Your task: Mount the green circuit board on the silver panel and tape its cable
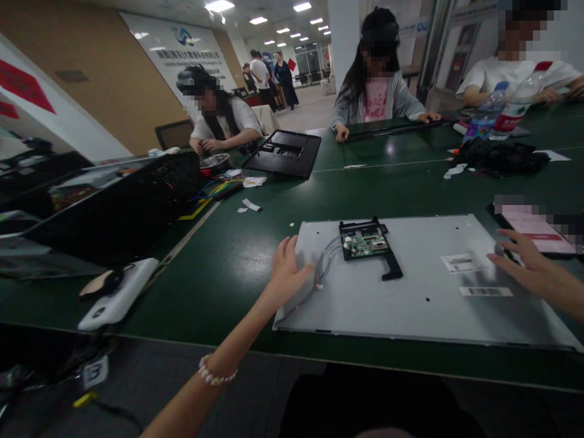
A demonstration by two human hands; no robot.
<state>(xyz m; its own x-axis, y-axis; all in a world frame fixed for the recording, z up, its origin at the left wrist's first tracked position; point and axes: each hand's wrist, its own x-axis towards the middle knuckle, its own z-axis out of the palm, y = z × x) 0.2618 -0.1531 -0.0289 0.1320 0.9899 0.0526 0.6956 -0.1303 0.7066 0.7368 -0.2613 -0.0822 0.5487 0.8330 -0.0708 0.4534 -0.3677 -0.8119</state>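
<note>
A flat grey metal display panel [415, 316] lies back side up in front of me. On it are a green circuit board [367, 243] in a black plastic bracket [392, 267] and grey cables [322, 264] running toward its left edge. My left hand [289, 267] rests at that left edge, fingers stretched and thumb apart, holding nothing. Over the right end, beside two white labels [486, 292], is my right hand [524, 261] with thumb and fingers apart. A small dark patch shows between them; I cannot make out what it is.
A phone [538, 228] lies at the right. On the left are a white device [121, 295], a large black casing [118, 213] and paper scraps [250, 205]. Across the table sit a black cover [287, 152], bottles [520, 103], a black bundle [499, 157] and several people.
</note>
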